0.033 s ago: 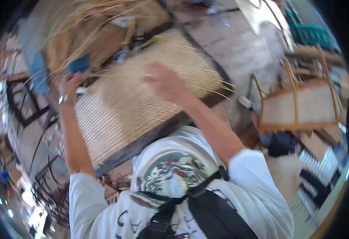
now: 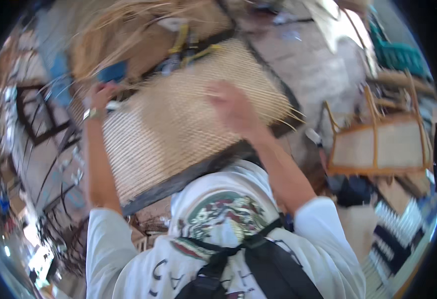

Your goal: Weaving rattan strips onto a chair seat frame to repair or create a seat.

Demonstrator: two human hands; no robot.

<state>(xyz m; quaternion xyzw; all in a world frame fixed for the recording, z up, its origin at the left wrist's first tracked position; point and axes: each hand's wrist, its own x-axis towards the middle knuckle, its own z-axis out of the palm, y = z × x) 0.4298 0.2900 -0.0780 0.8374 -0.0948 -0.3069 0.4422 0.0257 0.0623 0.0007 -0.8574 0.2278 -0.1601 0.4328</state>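
Room over woven panel (image 2: pixel 181 117); tools (image 2: pixel 180 43) obstruct beyond.

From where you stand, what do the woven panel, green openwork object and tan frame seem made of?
Woven panel: probably matte cane or similar plant fibre, given its straw-coloured weave. Green openwork object: likely smooth plastic, from its even colour. Tan frame: apparently wood, perhaps varnished, given its warm brown rails.

So my table (image 2: pixel 166 186) is this dark-edged thing, near edge running right in front of me. A straw-coloured woven sheet (image 2: pixel 178 114) covers most of it, loose strand ends (image 2: pixel 298 114) poking out at the near right corner. Yellow-handled things (image 2: pixel 179 41) sit toward the far edge, tools maybe, too blurry to swear.
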